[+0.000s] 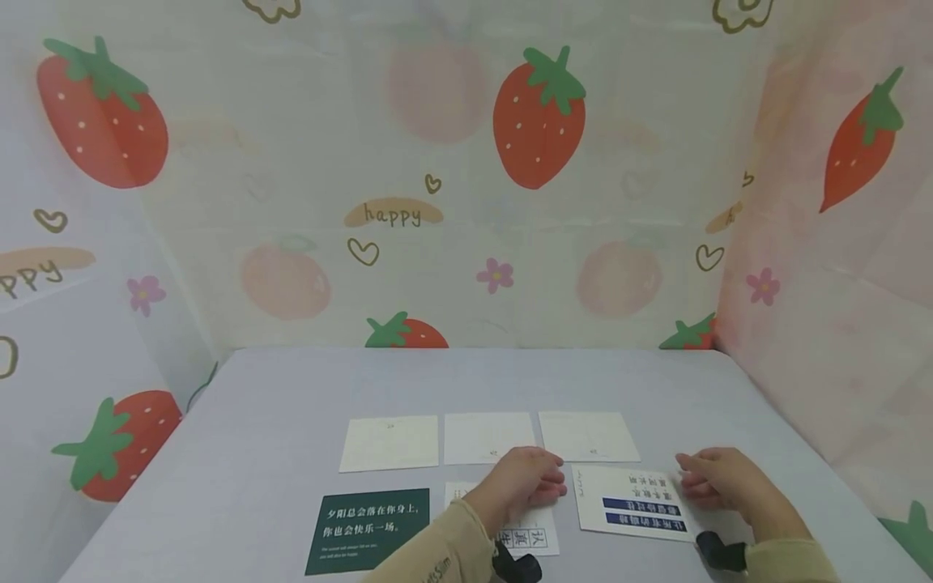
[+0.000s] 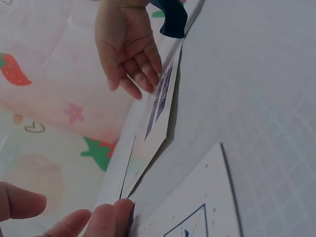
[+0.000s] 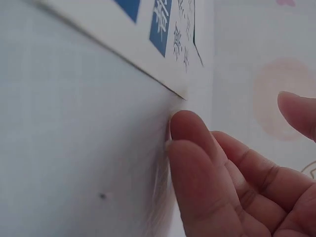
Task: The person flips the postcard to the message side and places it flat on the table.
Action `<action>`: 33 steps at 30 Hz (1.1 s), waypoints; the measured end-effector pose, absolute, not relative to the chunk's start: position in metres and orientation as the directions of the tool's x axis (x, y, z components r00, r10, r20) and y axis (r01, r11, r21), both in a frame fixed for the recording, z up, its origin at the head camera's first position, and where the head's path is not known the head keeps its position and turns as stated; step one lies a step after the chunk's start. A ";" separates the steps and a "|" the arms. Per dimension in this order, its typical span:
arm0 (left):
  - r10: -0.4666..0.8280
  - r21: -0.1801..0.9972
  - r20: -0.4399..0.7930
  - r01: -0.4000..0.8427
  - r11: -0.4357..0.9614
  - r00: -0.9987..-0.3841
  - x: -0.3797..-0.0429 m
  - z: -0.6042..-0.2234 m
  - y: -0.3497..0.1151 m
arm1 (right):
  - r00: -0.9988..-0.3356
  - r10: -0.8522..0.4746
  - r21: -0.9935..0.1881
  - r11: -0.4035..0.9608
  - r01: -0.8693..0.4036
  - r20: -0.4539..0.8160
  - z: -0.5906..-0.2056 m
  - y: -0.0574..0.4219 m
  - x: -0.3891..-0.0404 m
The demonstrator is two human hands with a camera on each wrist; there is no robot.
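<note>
A white card with two blue text bars (image 1: 630,502) lies on the table, its print upside down in the head view. My right hand (image 1: 725,486) is beside its right edge, fingers loosely bent; in the right wrist view the fingertips (image 3: 190,163) are near the card's corner and the thumb (image 3: 298,113) stands apart. Over a white card with boxed characters (image 1: 535,538) hovers my left hand (image 1: 517,486), partly hiding it. Its fingers are relaxed, near the blue-bar card's left edge, with nothing held.
Three white cards, a left one (image 1: 389,444), a middle one (image 1: 484,437) and a right one (image 1: 589,436), form a row farther back. A dark green card (image 1: 368,530) with white text lies at front left. Strawberry-print cloth (image 1: 466,202) walls the pale table (image 1: 277,397).
</note>
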State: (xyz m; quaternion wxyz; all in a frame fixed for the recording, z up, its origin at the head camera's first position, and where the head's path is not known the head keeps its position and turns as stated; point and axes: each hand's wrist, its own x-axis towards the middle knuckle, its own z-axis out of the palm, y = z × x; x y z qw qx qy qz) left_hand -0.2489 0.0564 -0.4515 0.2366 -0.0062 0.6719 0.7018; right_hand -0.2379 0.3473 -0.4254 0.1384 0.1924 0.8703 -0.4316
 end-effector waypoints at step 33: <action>0.350 0.935 -0.338 -0.354 0.021 -0.874 -0.246 -0.455 0.061 | -0.891 0.191 -0.731 0.513 0.449 -0.413 -0.426 0.341 -0.234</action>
